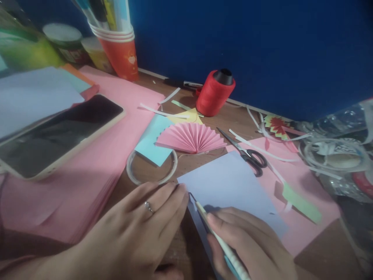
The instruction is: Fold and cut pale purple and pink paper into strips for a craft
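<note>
right hand: your right hand point(247, 241) is closed around a pen point(221, 243), tip down on the near-left edge of the lilac sheet point(230, 186).
left hand: your left hand point(145, 225) lies flat, fingers together, nothing gripped; fingertips point(182, 192) press just beside the sheet's left corner, close to the pen tip. Ring on one finger.
lilac sheet: flat on the bench point(201, 159), partly over pink paper point(297, 229) on the right. No pen line that I can make out on it; looks unfolded and uncut.
tape ring: clear ring point(151, 171) just beyond your left fingers, with a light blue paper piece point(151, 142) lying across it.
pink stack: thick pile of pink sheets point(96, 163) on your left, phone point(58, 134) screen-up on top.
fan: pink pleated fan point(190, 138) fully folded, behind the lilac sheet; yellow piece point(188, 116) behind it.
scissors: scissors point(247, 153) lying shut, right of the fan, touching nothing of yours.
scraps: white and green strips scattered centre and right.
far: red thread spool point(214, 93) against the blue wall point(262, 46); red cup point(121, 52) with pens far left; jars beside it, blurred.
progress: my read: one fan done, lilac sheet only at the marking stage.
</note>
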Demonstrator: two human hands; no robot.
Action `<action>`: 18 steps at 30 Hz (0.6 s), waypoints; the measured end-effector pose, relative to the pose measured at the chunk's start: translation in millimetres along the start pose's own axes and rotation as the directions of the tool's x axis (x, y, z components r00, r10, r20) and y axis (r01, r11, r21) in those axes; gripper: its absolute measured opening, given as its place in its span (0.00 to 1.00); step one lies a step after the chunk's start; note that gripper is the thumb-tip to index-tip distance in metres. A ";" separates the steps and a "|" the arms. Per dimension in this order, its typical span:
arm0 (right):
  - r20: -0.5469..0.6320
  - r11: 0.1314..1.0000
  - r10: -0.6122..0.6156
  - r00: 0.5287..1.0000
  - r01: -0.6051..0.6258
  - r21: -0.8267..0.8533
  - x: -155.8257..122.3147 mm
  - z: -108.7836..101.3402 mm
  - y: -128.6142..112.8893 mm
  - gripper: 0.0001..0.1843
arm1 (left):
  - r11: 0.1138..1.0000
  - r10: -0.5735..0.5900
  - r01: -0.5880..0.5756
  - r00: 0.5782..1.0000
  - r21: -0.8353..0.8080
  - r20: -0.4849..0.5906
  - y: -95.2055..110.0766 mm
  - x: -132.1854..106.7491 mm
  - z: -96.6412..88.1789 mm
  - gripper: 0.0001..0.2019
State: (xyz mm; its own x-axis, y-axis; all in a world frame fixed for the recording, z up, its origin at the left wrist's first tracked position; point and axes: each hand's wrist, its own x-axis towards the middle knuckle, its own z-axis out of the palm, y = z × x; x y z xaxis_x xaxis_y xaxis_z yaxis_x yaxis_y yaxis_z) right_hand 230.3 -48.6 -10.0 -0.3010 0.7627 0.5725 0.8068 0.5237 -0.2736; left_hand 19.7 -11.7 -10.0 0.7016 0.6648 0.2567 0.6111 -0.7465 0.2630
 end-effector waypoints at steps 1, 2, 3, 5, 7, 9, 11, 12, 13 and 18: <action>0.012 1.000 -0.009 1.000 0.009 -0.001 -0.4 -0.2 -0.1 0.07 | 1.000 -0.003 0.003 1.000 0.000 0.003 -0.1 -0.3 0.5 0.37; 0.026 1.000 -0.026 0.999 0.026 0.000 -0.9 -0.4 -0.4 0.07 | 1.000 -0.004 0.004 1.000 -0.002 0.002 -0.1 -0.3 0.9 0.37; 0.029 0.999 -0.037 0.999 0.037 0.002 -1.5 -0.6 -0.9 0.07 | 1.000 -0.012 0.012 1.000 -0.002 0.000 -0.2 -0.3 1.4 0.37; 0.000 1.000 -0.004 1.000 0.004 0.002 -2.8 -0.4 -2.3 0.07 | 1.000 0.003 -0.003 1.000 -0.004 -0.009 -1.0 0.2 2.1 0.37; -0.018 1.000 0.023 1.000 -0.023 0.006 -3.5 0.3 -3.3 0.07 | 0.999 0.037 -0.037 0.999 0.000 -0.016 -3.0 0.8 2.4 0.36; -0.011 1.000 0.022 1.000 -0.022 0.004 -2.9 1.0 -2.7 0.07 | 0.998 0.069 -0.069 0.997 0.008 -0.018 -5.5 1.2 2.4 0.35; -0.035 1.000 -0.013 0.999 0.013 0.014 -1.2 1.4 -0.1 0.06 | 0.998 0.070 -0.070 0.997 0.007 -0.026 -7.5 1.5 2.5 0.35; -0.077 1.000 -0.014 0.997 0.015 0.011 -0.2 1.4 1.6 0.07 | 0.998 0.069 -0.069 0.997 0.002 -0.036 -8.2 1.8 2.6 0.35; -0.112 1.000 -0.011 0.994 0.012 0.007 0.8 1.3 3.4 0.07 | 0.998 0.065 -0.065 0.997 -0.003 -0.041 -8.7 2.1 2.7 0.34; -0.134 0.999 0.032 0.990 -0.029 0.029 2.3 2.2 7.3 0.09 | 0.997 0.082 -0.082 0.997 -0.015 -0.013 -10.8 2.7 2.9 0.34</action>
State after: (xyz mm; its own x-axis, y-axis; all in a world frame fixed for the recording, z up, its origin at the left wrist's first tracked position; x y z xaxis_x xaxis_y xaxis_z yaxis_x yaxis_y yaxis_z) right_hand 234.3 -42.3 -12.4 -0.2038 0.7214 0.6618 0.8003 0.5122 -0.3118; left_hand 16.1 -1.9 -14.8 0.7446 0.6017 0.2891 0.5461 -0.7981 0.2547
